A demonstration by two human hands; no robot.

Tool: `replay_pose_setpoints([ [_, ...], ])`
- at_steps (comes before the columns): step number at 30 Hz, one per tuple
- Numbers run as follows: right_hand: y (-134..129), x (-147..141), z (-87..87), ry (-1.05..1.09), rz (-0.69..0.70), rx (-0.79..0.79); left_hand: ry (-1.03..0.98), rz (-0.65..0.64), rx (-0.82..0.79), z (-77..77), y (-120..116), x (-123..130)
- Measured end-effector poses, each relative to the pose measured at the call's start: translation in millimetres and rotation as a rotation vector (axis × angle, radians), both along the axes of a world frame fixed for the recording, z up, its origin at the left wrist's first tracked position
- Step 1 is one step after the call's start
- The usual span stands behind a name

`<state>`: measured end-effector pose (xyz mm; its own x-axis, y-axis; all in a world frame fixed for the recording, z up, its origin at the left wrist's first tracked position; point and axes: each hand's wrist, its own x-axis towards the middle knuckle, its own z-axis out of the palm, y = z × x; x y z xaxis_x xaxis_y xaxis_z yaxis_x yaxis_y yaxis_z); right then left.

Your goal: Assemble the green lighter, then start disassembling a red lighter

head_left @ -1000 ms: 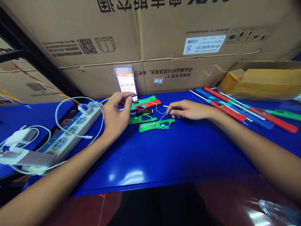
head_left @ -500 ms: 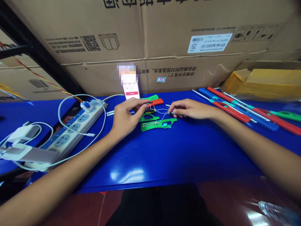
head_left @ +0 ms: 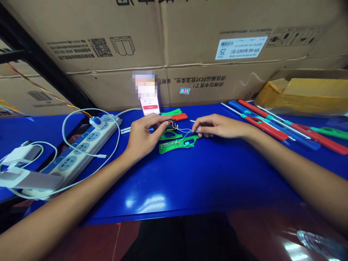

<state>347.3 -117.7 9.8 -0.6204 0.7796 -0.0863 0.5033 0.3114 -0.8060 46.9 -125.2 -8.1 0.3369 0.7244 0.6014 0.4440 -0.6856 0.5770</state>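
Our left hand point(head_left: 144, 136) has come down from the phone point(head_left: 149, 102), which it was touching a second ago, and now rests on the blue table point(head_left: 190, 174) with thumb and forefinger pinched on a small black-handled tool among the plastic shells. Our right hand point(head_left: 217, 125) has hardly shifted: its fingertips are pinched on the end of a thin white wire point(head_left: 182, 129) that loops between the two hands. Just below the wire lies the open green shell point(head_left: 178, 144), flat on the table, with a second green half point(head_left: 170, 135) and a red one point(head_left: 178, 117) just behind it.

With the left hand off the screen and both hands closed on small parts, we judge that the work on the green shell has begun; the phone's display has also gone from a clock reading to one with a red button.

Further out, a white power strip point(head_left: 81, 148) with its looped cable lies to the left, a row of long red, blue and green lighters point(head_left: 272, 127) to the right, and cardboard boxes point(head_left: 163, 36) stand behind.
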Motion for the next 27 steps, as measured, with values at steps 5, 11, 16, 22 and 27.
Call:
replay_pose_setpoints([
  [5, -2.1, -1.3, 1.3, 0.015, 0.012, 0.0, 0.006, -0.03, -0.021, -0.8, 0.5, -0.4],
  [11, 0.0, -0.2, -0.5, 0.017, 0.008, -0.026, -0.032, 0.019, -0.022, 2.8, -0.4, -1.2],
  [16, 0.9, -0.1, -1.9, 0.008, 0.016, -0.023, -0.016, 0.015, -0.01, 1.5, 0.7, -1.8],
  [22, 1.2, -0.5, -2.1, 0.021, 0.011, -0.04, 0.011, -0.001, -0.018, 0.3, 0.3, -2.1],
  [27, 0.1, -1.1, -2.6, 0.03, 0.014, -0.033, 0.008, -0.004, -0.019, -2.2, 0.7, -1.5],
])
